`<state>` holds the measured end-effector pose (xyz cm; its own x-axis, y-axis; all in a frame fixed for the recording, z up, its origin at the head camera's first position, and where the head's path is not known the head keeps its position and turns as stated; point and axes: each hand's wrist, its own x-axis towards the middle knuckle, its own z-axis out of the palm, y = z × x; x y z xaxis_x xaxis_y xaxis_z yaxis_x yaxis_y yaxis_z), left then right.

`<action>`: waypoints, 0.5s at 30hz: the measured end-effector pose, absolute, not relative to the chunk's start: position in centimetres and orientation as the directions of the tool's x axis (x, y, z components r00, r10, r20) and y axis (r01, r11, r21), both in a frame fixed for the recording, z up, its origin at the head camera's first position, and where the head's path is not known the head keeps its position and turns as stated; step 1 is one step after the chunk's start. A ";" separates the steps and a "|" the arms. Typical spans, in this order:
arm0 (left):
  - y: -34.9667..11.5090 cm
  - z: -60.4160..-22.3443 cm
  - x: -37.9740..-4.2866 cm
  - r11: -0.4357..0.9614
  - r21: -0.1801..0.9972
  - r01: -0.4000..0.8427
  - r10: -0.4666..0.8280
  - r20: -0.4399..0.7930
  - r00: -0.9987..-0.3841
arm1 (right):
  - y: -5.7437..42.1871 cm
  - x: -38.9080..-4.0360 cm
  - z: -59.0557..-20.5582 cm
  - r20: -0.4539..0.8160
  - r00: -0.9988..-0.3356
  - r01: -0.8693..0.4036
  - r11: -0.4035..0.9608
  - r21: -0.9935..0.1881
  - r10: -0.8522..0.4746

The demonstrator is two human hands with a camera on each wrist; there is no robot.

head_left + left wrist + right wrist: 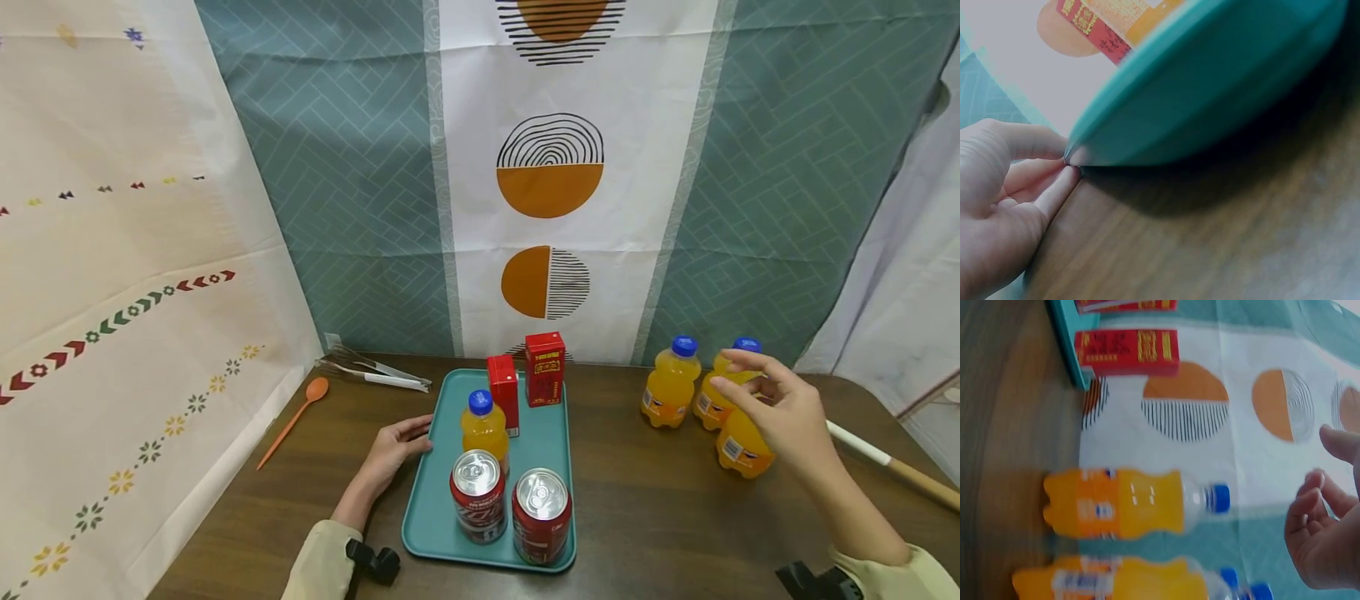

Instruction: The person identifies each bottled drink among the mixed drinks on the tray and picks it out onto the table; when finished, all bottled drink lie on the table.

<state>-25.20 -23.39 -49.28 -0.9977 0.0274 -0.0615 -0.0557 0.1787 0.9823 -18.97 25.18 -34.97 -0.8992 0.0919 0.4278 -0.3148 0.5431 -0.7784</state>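
Note:
On the wooden table lies a teal tray (pixel 540 442). My left hand (pixel 393 454) is at its left rim, with thumb and fingertips pinching the edge in the left wrist view. Standing on the tray are two red soda cans (pixel 478 504) (pixel 542 525), an orange soda bottle (pixel 483 429) with a blue cap, and two red drink cartons (pixel 504 392) (pixel 545 371). To the right, my right hand (pixel 783 408) hovers above three more orange soda bottles (pixel 670 387) (pixel 1147 503), partly hiding two of them. Its fingers are loosely bent and hold nothing.
An orange spoon (pixel 296 417) lies left of the tray, near metal utensils with white handles (pixel 393 381). Behind the right forearm is a white and wooden stick (pixel 892 462). A patterned cloth (pixel 367 208) hangs along the table's back edge.

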 end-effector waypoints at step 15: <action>-23.3 -49.2 -25.1 0.168 0.984 -0.062 0.022 -0.067 -0.998 | 16.1 -21.0 -36.8 0.301 -0.921 -0.385 0.452 -0.805 -0.248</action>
<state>-25.10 -23.32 -49.20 -0.9975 0.0217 -0.0669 -0.0623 0.1683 0.9838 -20.99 16.12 -36.82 -0.9207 -0.2478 0.3014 -0.3850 0.4515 -0.8049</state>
